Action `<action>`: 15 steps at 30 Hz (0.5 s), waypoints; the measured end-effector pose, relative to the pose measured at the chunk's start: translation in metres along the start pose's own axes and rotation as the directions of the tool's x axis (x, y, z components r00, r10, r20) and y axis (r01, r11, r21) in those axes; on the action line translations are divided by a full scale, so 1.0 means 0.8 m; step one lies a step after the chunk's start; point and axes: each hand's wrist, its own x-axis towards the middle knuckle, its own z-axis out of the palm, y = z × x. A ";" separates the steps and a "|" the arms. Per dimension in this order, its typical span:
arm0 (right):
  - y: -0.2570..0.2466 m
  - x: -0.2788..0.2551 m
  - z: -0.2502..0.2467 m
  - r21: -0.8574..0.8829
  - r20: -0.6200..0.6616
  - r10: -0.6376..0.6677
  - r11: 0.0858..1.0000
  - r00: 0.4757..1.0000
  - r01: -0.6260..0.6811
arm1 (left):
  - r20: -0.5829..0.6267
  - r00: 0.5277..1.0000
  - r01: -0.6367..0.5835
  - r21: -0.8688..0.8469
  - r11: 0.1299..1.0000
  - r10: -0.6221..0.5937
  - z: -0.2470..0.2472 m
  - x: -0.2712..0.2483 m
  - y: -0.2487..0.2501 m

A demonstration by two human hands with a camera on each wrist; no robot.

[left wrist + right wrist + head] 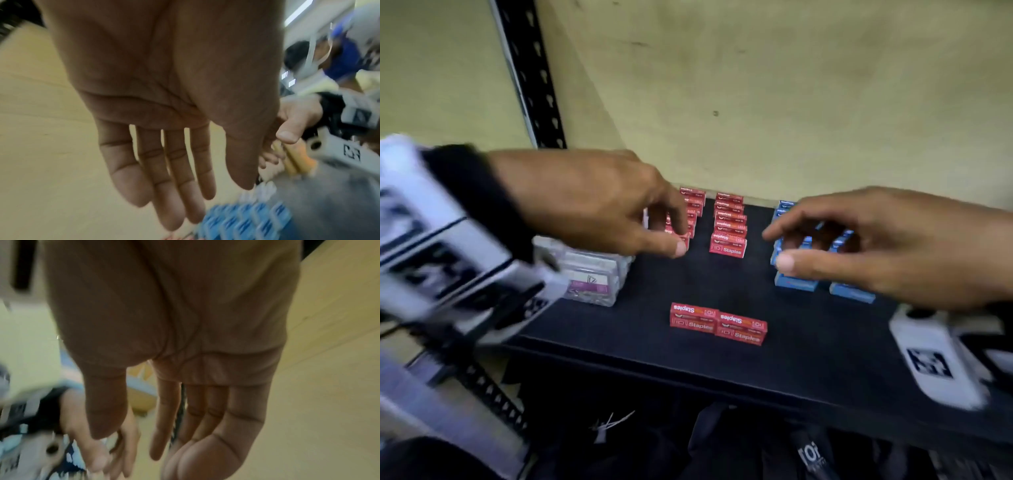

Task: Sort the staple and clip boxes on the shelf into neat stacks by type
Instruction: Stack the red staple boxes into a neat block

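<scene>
Left hand (599,202) over red staple boxes (727,224), right hand (876,240) over blue boxes (796,284), both empty, fingers loosely spread

Both hands (599,202) empty over shelf (808,346), red staple boxes (717,323), blue boxes (796,284)

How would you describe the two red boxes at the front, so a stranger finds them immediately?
On the black shelf, look at the front edge. The two red staple boxes lie there side by side, touching, apart from the red rows behind. Only they have nothing stacked behind them.
</scene>
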 end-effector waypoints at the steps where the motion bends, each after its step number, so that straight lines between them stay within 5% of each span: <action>1: 0.005 0.021 -0.005 -0.090 0.039 0.008 0.996 0.999 -0.004 | 0.023 1.000 0.003 0.039 0.999 -0.004 -0.003 0.018 -0.007; 8: 0.039 0.143 0.003 -0.439 0.204 0.147 0.897 0.968 -0.043 | 0.267 0.951 0.096 0.213 0.972 -0.152 0.009 0.116 -0.047; 15: 0.050 0.204 0.017 -0.516 0.287 0.181 0.856 0.941 -0.007 | 0.361 0.910 0.128 0.221 0.967 -0.203 0.027 0.163 -0.060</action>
